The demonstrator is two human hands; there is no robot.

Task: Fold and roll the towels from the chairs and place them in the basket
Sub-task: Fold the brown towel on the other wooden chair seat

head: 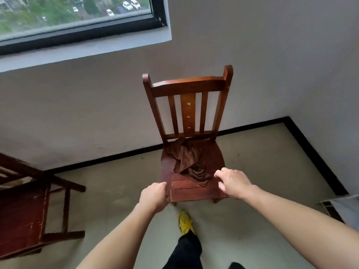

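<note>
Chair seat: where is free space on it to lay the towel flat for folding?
The seat is bare along its front edge, between the left hand and the right hand. The crumpled brown towel crowds the middle and back.

We are seeing a plain brown towel [187,162] on a glossy reddish-brown chair [196,188], a yellow shoe [185,222] at six o'clock, black trousers [186,253], and a black-framed window [81,33] at eleven.

One brown towel [187,162] lay crumpled and unfolded on the seat of a reddish wooden slat-backed chair [194,117], bunched from the backrest base toward the seat's front.
</note>
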